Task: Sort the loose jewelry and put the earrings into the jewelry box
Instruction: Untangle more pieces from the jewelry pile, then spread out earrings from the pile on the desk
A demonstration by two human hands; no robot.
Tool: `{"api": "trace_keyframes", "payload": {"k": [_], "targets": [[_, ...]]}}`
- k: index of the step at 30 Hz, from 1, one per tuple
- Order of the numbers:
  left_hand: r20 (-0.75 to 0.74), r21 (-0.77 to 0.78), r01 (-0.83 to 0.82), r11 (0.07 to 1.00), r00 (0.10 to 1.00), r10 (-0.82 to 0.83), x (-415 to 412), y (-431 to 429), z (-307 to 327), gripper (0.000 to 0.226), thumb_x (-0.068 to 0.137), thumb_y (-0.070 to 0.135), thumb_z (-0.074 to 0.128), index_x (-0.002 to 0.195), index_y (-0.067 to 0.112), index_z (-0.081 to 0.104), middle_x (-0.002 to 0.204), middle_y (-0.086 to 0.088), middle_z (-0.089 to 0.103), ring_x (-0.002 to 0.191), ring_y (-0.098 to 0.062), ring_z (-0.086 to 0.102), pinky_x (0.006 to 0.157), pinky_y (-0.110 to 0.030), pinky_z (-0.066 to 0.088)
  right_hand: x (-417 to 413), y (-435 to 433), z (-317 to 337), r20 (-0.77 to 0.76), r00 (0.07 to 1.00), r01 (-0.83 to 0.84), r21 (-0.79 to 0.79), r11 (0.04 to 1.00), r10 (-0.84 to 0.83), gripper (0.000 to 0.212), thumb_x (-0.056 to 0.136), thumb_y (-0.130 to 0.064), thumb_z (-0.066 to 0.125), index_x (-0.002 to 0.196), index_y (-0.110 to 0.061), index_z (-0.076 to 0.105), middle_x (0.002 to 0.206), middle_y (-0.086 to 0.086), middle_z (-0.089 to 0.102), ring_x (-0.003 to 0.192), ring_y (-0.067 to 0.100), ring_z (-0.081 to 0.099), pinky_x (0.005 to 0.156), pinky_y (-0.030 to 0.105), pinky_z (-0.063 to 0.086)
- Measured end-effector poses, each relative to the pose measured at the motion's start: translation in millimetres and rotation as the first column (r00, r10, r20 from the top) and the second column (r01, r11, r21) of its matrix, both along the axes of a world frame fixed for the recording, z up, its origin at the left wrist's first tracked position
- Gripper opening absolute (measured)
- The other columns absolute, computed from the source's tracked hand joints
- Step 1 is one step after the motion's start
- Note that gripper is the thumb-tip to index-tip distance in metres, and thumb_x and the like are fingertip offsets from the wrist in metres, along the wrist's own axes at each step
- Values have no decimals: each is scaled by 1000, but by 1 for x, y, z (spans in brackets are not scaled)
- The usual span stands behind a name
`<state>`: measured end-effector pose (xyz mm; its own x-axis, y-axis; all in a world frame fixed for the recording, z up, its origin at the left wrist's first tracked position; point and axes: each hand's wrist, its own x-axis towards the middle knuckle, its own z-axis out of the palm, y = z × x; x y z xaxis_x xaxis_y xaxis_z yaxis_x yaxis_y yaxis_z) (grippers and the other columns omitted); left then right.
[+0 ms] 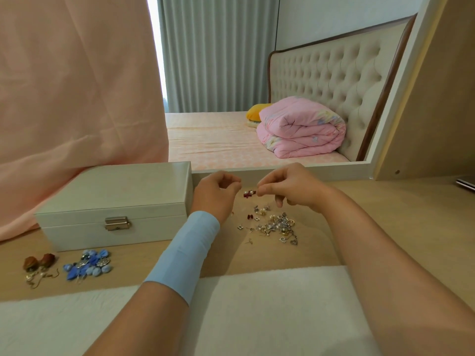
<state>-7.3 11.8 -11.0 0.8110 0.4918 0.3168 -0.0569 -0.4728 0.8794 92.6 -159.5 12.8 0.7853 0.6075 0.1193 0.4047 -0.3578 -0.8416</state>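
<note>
The closed box (pixel 115 199) sits by the bench's (pixel 390 217) back-left edge. The left hand (pixel 216 192) is curled, on what I cannot tell; the right hand (pixel 290 188) pinches a red earring (pixel 249 194) above the mid-bench pile (pixel 277 226).

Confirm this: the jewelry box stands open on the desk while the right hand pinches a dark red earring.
Not open: the head view shows the jewelry box closed, lid down. The rest holds: it stands on the desk, and the right hand pinches a dark red earring.
</note>
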Motion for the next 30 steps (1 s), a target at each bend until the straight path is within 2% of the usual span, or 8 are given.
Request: {"api": "trace_keyframes", "payload": {"k": [4,9,12,17,22,25,27,30], "targets": [[24,-41,17,999,1000,-16,19,-2,13,13,89,20,66,82,30,67,88,7,73,73,-14,68,65,-20,47,16,-13,-13,23,981,189,66,980,-191,4,82,-22,83,83,-21,79,79,-2,77,49,3,54,50,19,45],[-170,168,157,973,977,-128,54,-15,11,13,88,25,69,77,32,69,82,14,69,78,-8,64,74,-26,50,33,-22,-36,233,917,363,-155,919,-323,6,84,-32,79,79,-32,75,88,-15,73,90,8,66,86,32,53],[-269,304,235,923,951,-153,72,-24,7,11,87,27,69,78,33,70,83,15,66,80,-9,62,75,-27,48,38,-21,-41,283,913,368,-254,894,-295,7,85,-34,76,80,-37,73,93,-17,74,95,7,66,87,30,52],[-413,533,304,789,908,-71,89,-30,4,12,82,32,66,75,40,70,88,17,71,87,-10,64,81,-28,53,43,-17,-49,254,924,343,-229,911,-284,7,84,-29,76,86,-35,78,91,-18,74,92,5,66,88,33,55],[-444,593,386,707,889,-112,96,-29,-3,8,85,37,67,84,41,74,93,17,72,89,-8,66,86,-31,55,49,-19,-51,220,932,330,-177,927,-290,13,86,-26,75,99,-31,78,100,-11,74,98,10,67,94,37,54],[-440,564,405,720,885,-153,97,-23,1,10,89,35,68,97,40,72,91,19,67,90,-8,63,85,-26,48,47,-19,-51,225,933,325,-184,928,-282,18,89,-23,69,101,-33,77,106,-11,74,102,10,66,96,36,53],[-396,495,373,785,901,-178,95,-15,7,18,93,25,63,106,35,72,94,16,65,92,-9,62,86,-24,45,45,-18,-50,230,934,319,-198,927,-273,25,88,-20,61,100,-36,77,106,-13,71,101,9,65,96,35,53],[-339,485,237,842,938,-69,90,3,13,35,96,6,53,110,32,71,111,7,68,106,-15,61,95,-29,48,43,-16,-47,260,937,295,-232,927,-233,28,85,-22,60,100,-40,75,102,-19,65,100,8,62,93,30,51]]}}
